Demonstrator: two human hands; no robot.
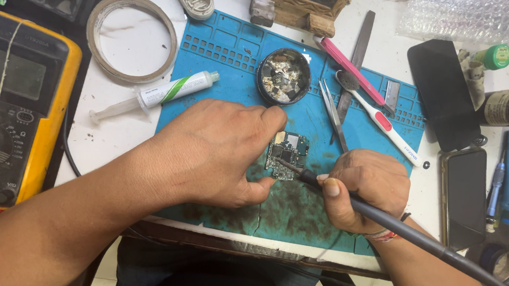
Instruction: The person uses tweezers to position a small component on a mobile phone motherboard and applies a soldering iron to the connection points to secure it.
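Head view: left hand (217,152) curled, fingertips pinning small circuit board (287,154) flat on blue mat (236,63). Right hand (363,188) closed round soldering iron (347,199), tip touching board's lower edge. Tweezers (333,114) just beyond board.

A small circuit board (287,156) lies flat on the blue mat, centre, crowded with tiny chips and metal shields. A dark soldering iron (347,199) slants in from the near right, its tip touching the board's near edge.
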